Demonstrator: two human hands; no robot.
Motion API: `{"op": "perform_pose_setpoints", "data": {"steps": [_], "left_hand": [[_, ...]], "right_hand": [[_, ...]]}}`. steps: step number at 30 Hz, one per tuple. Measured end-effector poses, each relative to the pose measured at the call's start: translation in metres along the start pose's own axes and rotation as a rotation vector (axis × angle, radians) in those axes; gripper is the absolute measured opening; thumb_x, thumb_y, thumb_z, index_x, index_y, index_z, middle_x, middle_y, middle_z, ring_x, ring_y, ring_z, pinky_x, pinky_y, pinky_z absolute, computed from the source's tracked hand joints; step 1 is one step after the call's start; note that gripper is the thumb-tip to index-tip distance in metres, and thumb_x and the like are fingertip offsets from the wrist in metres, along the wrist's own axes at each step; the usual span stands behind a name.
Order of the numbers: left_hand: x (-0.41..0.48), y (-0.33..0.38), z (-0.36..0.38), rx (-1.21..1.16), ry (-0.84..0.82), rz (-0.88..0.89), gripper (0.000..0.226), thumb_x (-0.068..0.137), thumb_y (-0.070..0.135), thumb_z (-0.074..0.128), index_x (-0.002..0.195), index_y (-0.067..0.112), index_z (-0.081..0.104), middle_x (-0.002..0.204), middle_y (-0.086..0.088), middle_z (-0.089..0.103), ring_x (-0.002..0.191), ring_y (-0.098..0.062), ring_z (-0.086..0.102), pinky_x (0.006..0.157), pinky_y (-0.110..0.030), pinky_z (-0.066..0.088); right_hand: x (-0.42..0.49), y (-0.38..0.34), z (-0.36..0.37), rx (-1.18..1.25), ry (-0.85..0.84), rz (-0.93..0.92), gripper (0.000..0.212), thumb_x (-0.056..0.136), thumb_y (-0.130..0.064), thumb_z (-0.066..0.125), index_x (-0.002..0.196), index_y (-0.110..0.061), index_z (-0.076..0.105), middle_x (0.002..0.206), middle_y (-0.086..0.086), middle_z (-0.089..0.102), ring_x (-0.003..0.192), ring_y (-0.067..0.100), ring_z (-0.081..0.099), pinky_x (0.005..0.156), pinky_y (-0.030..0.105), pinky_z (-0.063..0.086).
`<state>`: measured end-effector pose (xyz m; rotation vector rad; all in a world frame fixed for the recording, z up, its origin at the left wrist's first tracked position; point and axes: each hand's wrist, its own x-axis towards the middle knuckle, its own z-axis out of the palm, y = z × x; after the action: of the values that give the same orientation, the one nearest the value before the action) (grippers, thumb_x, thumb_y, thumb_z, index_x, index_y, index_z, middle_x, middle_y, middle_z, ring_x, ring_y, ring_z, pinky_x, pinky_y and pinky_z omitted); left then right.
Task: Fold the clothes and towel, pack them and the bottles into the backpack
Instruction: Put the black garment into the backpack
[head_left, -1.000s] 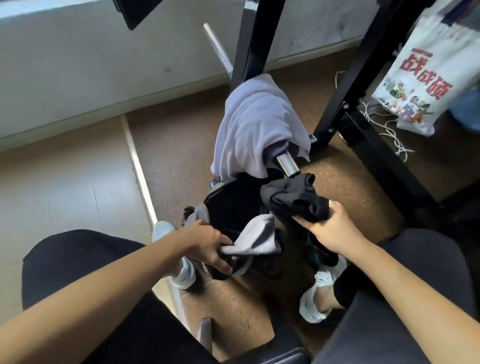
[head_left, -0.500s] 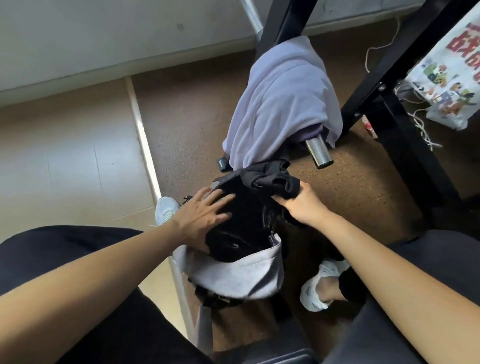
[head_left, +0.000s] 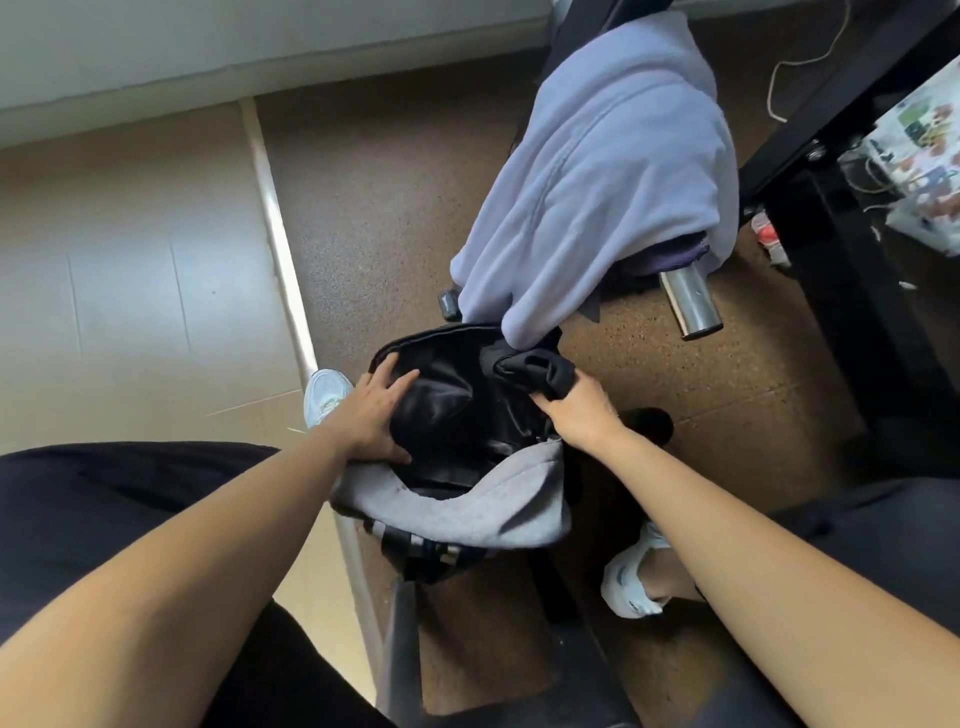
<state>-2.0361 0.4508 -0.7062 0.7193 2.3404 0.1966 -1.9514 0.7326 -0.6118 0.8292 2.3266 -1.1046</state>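
Observation:
A backpack (head_left: 457, 519) with a grey outer flap and shiny black lining stands open on the floor between my feet. My left hand (head_left: 371, 410) lies spread on the black lining at the opening's left side, pressing it outward. At the opening's right rim, my right hand (head_left: 582, 410) grips a rolled black garment (head_left: 535, 371). A lavender towel (head_left: 597, 171) hangs over a metal bar (head_left: 691, 301) just beyond the bag, its lower edge touching the backpack's far rim. No bottles are in view.
Black frame legs (head_left: 852, 218) rise at the right, with a printed tote bag (head_left: 924, 171) and white cords behind them. My white shoes (head_left: 324, 395) flank the backpack. A chair base (head_left: 405, 639) sits under me. A pale strip divides tile from brown floor.
My left hand let go of the grey flap and spread flat on the lining. My right hand carried the black garment down from above the bag to its opening.

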Motion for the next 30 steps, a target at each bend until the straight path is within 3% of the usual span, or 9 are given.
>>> {"op": "perform_pose_setpoints", "data": {"steps": [6,9,12,16,21,24,26,28,30], "left_hand": [[0.007,0.010,0.011,0.175,0.016,0.013,0.135,0.061,0.056,0.089,0.164,0.026,0.006,0.167,-0.013,0.001,0.139,-0.043,0.021,0.112,-0.051,0.042],[0.015,0.018,0.016,0.280,0.005,0.046,0.129,0.068,0.041,0.087,0.163,0.023,0.001,0.168,-0.012,-0.006,0.142,-0.039,0.017,0.103,-0.044,0.049],[0.029,0.018,0.019,0.290,-0.051,0.090,0.109,0.079,0.029,0.077,0.163,0.019,0.008,0.166,-0.010,0.017,0.136,-0.035,0.034,0.107,-0.039,0.047],[0.044,0.008,0.019,0.052,-0.150,0.094,0.077,0.084,0.016,0.064,0.156,0.028,0.038,0.139,-0.010,0.062,0.122,-0.034,0.058,0.103,-0.038,0.046],[0.055,0.000,0.019,-0.144,-0.190,0.037,0.059,0.086,0.018,0.062,0.144,0.025,0.055,0.132,-0.013,0.067,0.121,-0.035,0.062,0.101,-0.039,0.048],[0.062,-0.008,0.026,-0.285,-0.177,-0.001,0.059,0.080,0.045,0.056,0.122,0.007,0.067,0.122,-0.022,0.068,0.113,-0.041,0.064,0.093,-0.043,0.050],[0.067,-0.016,0.033,-0.390,-0.163,-0.049,0.064,0.079,0.055,0.048,0.105,0.000,0.067,0.111,-0.021,0.069,0.105,-0.039,0.065,0.088,-0.042,0.049],[0.065,-0.017,0.032,-0.481,-0.141,-0.120,0.044,0.083,0.040,0.057,0.093,-0.002,0.065,0.097,-0.015,0.068,0.098,-0.025,0.062,0.080,-0.033,0.043],[0.066,-0.022,0.031,-0.605,-0.067,-0.153,0.032,0.081,0.022,0.063,0.106,0.005,0.074,0.099,-0.008,0.072,0.100,-0.014,0.060,0.083,-0.027,0.043]], "right_hand": [[-0.015,-0.004,0.022,-0.152,-0.047,-0.118,0.038,0.091,-0.029,0.067,0.128,-0.032,0.060,0.122,0.008,0.068,0.114,0.036,0.061,0.092,0.040,0.051],[-0.019,-0.009,0.035,0.102,-0.007,-0.120,0.034,0.090,-0.019,0.074,0.123,-0.017,0.066,0.119,0.006,0.070,0.109,0.023,0.063,0.099,0.040,0.051],[-0.018,-0.020,0.045,0.315,0.017,-0.030,0.038,0.091,-0.014,0.073,0.127,-0.005,0.062,0.118,0.002,0.064,0.107,0.010,0.055,0.095,0.020,0.041],[-0.002,-0.022,0.053,0.284,-0.014,0.074,0.042,0.093,-0.020,0.071,0.130,-0.007,0.060,0.126,0.007,0.065,0.116,0.020,0.060,0.094,0.026,0.043],[0.001,-0.030,0.057,0.289,0.039,0.028,0.030,0.092,-0.020,0.072,0.120,-0.013,0.066,0.114,0.000,0.068,0.110,0.018,0.064,0.092,0.027,0.050],[-0.002,-0.048,0.073,0.504,-0.064,0.002,0.018,0.094,-0.023,0.071,0.110,-0.030,0.065,0.104,-0.018,0.066,0.101,0.001,0.063,0.090,0.011,0.048],[0.007,-0.051,0.090,0.583,-0.127,0.035,0.022,0.095,-0.020,0.070,0.115,-0.027,0.065,0.106,-0.017,0.066,0.102,0.003,0.062,0.097,0.021,0.049],[0.019,-0.039,0.098,0.474,-0.199,0.015,0.034,0.095,-0.007,0.066,0.129,-0.011,0.062,0.116,-0.001,0.068,0.107,0.014,0.062,0.099,0.031,0.050],[0.030,-0.012,0.097,0.169,-0.329,-0.066,0.045,0.097,0.003,0.058,0.139,-0.013,0.056,0.131,0.008,0.064,0.117,0.024,0.059,0.101,0.036,0.049]]}}
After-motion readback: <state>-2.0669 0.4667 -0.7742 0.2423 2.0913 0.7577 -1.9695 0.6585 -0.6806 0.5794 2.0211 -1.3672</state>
